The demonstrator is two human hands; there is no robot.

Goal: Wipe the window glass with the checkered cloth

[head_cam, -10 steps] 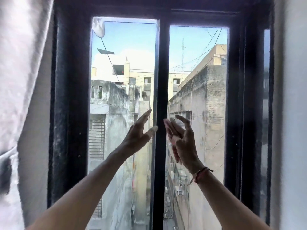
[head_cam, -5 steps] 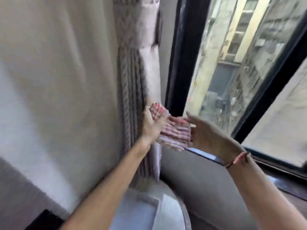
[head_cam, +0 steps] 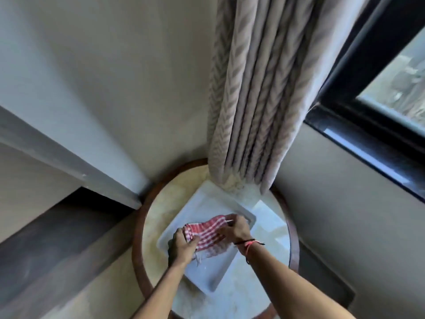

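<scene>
The red and white checkered cloth (head_cam: pixel 207 233) is stretched between both my hands, just above a white rectangular tray (head_cam: pixel 204 272). My left hand (head_cam: pixel 182 248) grips its near left end. My right hand (head_cam: pixel 235 227), with a pink thread on the wrist, pinches its far right end. A corner of the window glass (head_cam: pixel 397 77) shows at the upper right inside a black frame (head_cam: pixel 358 65). Both hands are low and well apart from the glass.
The tray rests on a round table (head_cam: pixel 161 203) with a dark wooden rim, set in the room's corner. A grey patterned curtain (head_cam: pixel 257 88) hangs down onto the tray's far edge. A black sill (head_cam: pixel 368 153) runs along the wall at right.
The view has swung from the window down to the corner table. My hands, empty at the glass a second ago, took hold of the cloth and lowered it over the tray.
</scene>
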